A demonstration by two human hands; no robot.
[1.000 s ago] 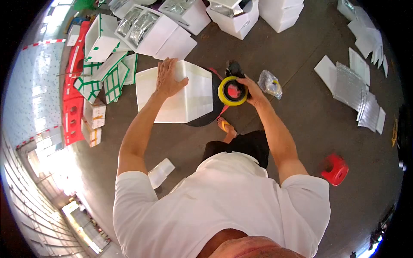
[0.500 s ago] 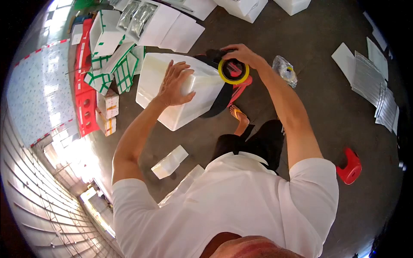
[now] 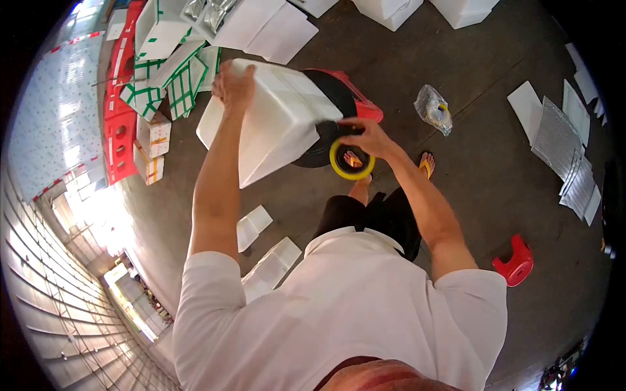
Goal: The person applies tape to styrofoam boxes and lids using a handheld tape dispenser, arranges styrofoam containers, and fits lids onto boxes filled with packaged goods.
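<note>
Two hands are working on one white foam box (image 3: pixel 274 124), seen from above. The left hand (image 3: pixel 233 85) is gripping the box's far upper corner, fingers curled over the edge, holding it tilted. The box is leaning on a dark round seat set on a red stool (image 3: pixel 355 98) — its lower side is hanging clear of the floor (image 3: pixel 456 169).

The right hand (image 3: pixel 366 138) is closed around a tape dispenser carrying a yellow-rimmed tape roll (image 3: pixel 351 161), pressed at the box's near right edge. Whether tape is actually touching the foam is hard to tell; the hand is covering that spot.

Below the roll, the person's feet in orange sandals (image 3: pixel 427 163) are standing on the concrete floor. A clear plastic bag (image 3: pixel 435 107) with something yellow inside is lying just to the right, well apart from the box.

Around the work:
- green-and-white cartons (image 3: pixel 169 85) are piled at upper left, beside red crates (image 3: pixel 120 130)
- more white foam boxes (image 3: pixel 391 10) are standing along the top edge
- flat foam lids and silver liners (image 3: pixel 561 140) are stacked at right
- a small red stool (image 3: pixel 514 262) is sitting at lower right
- two small foam pieces (image 3: pixel 254 225) are lying on the floor near the person's left side
</note>
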